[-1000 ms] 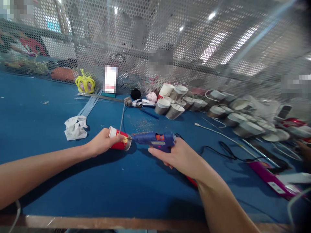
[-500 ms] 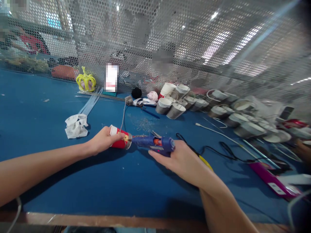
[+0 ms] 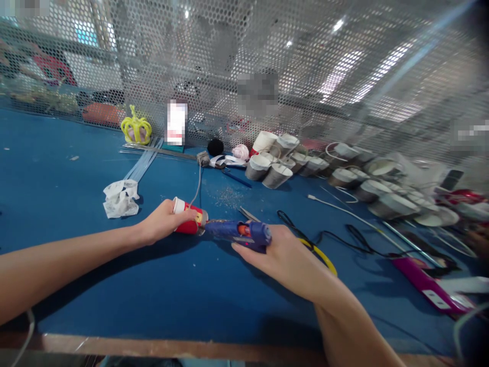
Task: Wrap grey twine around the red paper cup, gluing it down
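Observation:
My left hand (image 3: 162,223) is closed around a red and white paper cup (image 3: 184,226), which lies tilted on its side just above the table. Grey yarn (image 3: 199,186) runs from a small ball (image 3: 204,159) at the back down to this cup, and a grey band circles its right end. In my right hand (image 3: 282,255) is a blue hot glue gun (image 3: 237,232) with a small red light. Its nozzle points left and meets the cup's grey end; whether glue is coming out cannot be made out. Scissors (image 3: 248,214) lie just behind the glue gun, partly hidden.
Several grey-wrapped cups (image 3: 277,175) stand at the back right. A purple power strip (image 3: 431,285) and black cables lie at the right. Crumpled white plastic (image 3: 121,199) and clear glue sticks (image 3: 147,160) are at the left, near a yellow crown-shaped piece (image 3: 136,129). Perforated metal mesh closes the back.
The glue gun has shifted slightly left and down, its nozzle now closer to the cup's end. More of the scissors and the yellow-handled loop shows. My left hand has barely moved.

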`<state>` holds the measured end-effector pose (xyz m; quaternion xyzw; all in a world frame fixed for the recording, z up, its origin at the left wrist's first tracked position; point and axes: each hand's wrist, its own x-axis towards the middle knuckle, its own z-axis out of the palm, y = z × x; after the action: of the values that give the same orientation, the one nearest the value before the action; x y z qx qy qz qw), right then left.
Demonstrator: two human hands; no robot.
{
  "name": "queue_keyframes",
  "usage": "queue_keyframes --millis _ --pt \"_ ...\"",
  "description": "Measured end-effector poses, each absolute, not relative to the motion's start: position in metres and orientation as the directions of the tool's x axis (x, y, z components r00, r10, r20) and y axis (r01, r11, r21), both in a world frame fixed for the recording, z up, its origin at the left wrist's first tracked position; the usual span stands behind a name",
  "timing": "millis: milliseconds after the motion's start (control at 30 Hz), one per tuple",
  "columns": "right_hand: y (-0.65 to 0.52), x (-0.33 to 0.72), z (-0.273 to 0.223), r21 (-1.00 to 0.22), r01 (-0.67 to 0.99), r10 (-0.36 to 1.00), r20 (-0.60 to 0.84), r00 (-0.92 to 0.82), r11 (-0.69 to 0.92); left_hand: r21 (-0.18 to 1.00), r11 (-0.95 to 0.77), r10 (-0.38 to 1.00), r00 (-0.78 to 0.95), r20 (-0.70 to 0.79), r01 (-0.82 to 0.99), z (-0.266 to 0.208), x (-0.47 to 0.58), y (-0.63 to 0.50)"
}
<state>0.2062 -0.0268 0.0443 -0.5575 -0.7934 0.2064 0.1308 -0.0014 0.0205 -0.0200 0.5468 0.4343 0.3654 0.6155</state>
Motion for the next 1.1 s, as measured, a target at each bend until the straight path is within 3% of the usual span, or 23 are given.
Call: queue_keyframes --millis 567,1100 --pt "-0.0264 0.2065 0.0446 -0.460 0.836 0.943 0.009 -0.331 0.298 0.992 0.110 0.928 0.350 -0.124 0.061 -0.0204 -0.0015 0.0204" --pt "-0.0205 0.2084 0.0415 -0.449 0.864 0.969 0.013 -0.248 0.227 0.962 -0.032 0.942 0.330 -0.062 0.272 -0.0214 -0.0036 0.0174"
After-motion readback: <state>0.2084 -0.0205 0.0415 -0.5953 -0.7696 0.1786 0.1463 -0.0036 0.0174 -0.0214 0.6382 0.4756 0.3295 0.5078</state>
